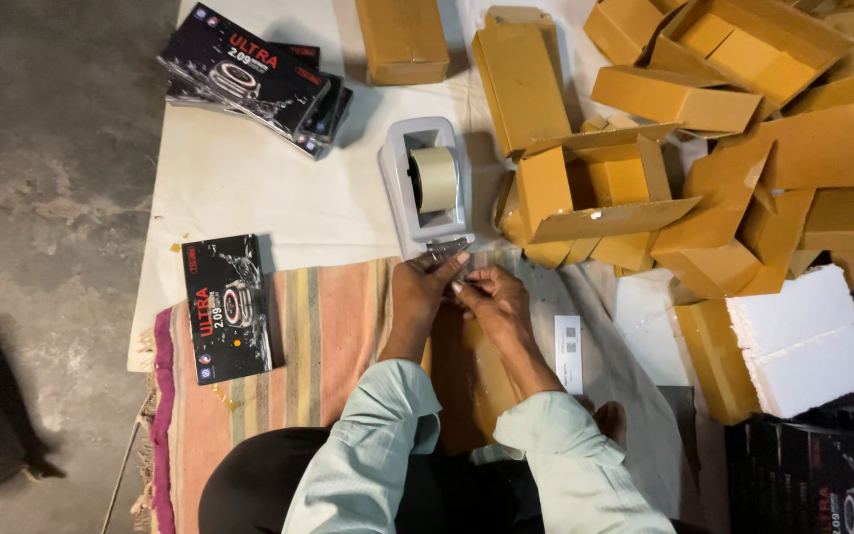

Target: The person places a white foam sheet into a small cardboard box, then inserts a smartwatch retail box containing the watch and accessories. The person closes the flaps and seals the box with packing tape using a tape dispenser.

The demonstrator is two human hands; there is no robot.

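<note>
Hands meet at the centre of the frame, just below a grey tape dispenser (pixel 425 188) that carries a roll of pale tape (pixel 436 179). The left hand (pixel 425 287) reaches up to the dispenser's cutting end, fingers pinched there, seemingly on the tape's end, though the strip itself is too thin to make out. The right hand (pixel 491 297) is curled closed beside it, touching the left. Under both forearms lies a flat brown carton (pixel 467 381), resting on a striped rug (pixel 318 336). On the rug's left edge lies a black printed box (pixel 226 309); a stack of similar black boxes (pixel 254 74) sits at upper left. Folded brown cartons (pixel 743 129) pile up at upper right, with white foam blocks (pixel 808 341) at right.
</note>
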